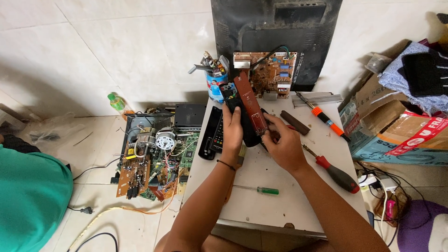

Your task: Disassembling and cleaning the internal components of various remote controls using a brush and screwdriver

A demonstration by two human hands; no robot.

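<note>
Your left hand [232, 133] is wrapped around a black remote shell [233, 100], fingers closed on it, held just above the white table [280, 205]. Your right hand [284, 147] pinches the lower end of the long red-brown circuit strip [250, 103] lying against that shell. Behind them, a blue-and-white cup [215, 88] is stuffed with tools and small parts, and 1 cardboard box [396, 135] sits off to the right; can't tell what's inside.
</note>
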